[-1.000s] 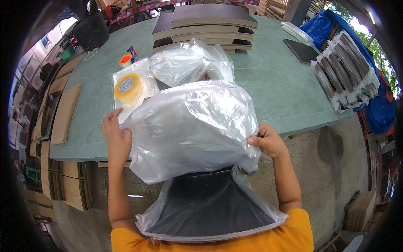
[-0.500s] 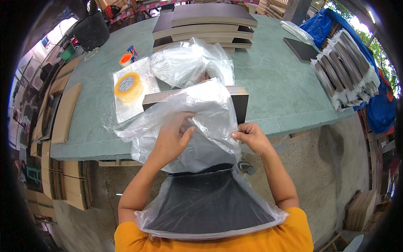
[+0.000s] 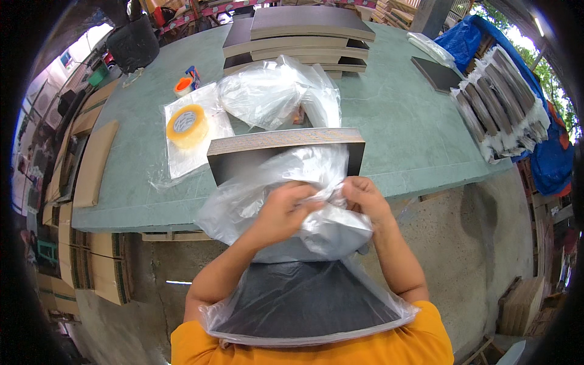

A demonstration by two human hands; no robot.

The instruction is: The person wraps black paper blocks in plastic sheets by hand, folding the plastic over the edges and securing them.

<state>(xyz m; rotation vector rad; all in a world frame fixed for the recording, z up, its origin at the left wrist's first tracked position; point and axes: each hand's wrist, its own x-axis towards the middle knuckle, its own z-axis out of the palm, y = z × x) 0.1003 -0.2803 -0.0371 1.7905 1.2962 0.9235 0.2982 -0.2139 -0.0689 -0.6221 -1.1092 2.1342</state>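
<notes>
A stack of dark boards [image 3: 286,151] juts from the table edge toward my chest, its far end bare and its near end [image 3: 304,304] inside a clear plastic bag [image 3: 255,194]. My left hand [image 3: 280,210] and my right hand [image 3: 362,198] meet over the middle of the stack. Both are closed on bunched folds of the bag, gathered into a crumpled heap between them.
On the green table [image 3: 395,121] lie a yellow tape roll [image 3: 187,125] on a plastic sheet, an orange tape dispenser [image 3: 184,85], a crumpled clear bag [image 3: 274,91], stacked dark boards [image 3: 304,33] at the back and wrapped board bundles [image 3: 499,103] at the right. Cardboard pieces [image 3: 91,164] stand left.
The bag, which covered the whole far end of the boards, has been pulled back toward me. My hands moved from its outer sides to the middle, bunching it.
</notes>
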